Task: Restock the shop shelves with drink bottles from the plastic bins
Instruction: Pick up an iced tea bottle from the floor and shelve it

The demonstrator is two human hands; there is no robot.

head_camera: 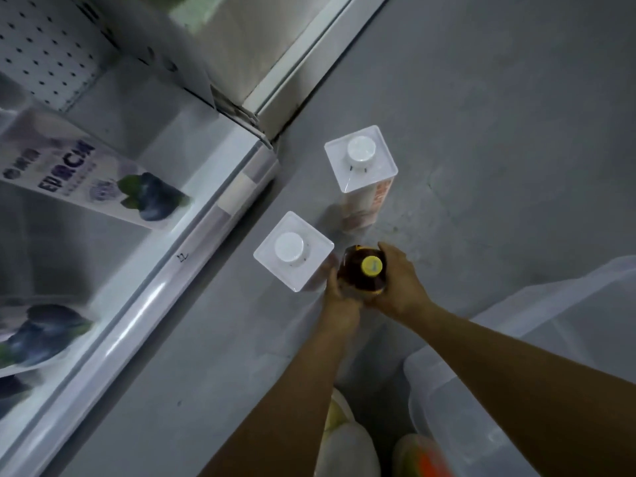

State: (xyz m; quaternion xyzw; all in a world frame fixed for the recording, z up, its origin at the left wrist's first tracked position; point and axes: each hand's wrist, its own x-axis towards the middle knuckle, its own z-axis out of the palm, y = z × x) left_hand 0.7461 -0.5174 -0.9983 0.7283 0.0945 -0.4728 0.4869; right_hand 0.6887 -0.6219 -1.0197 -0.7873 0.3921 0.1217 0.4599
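Barely begun, I judge: my left hand (339, 299) and right hand (401, 284) clasp a brown yellow-capped bottle (364, 273) beside two square white-capped bottles (293, 251) standing on the floor (481, 132), none yet on the shelf (155, 287).

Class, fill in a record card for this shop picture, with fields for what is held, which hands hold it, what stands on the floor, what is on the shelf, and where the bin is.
Held: dark bottle with a yellow cap, upright
Hands: left hand and right hand both grip it, one on each side
On the floor: near square bottle and far square bottle, white-capped, standing apart
Shelf: at the left, holding blueberry-printed cartons
Bin: translucent plastic bin, at the right
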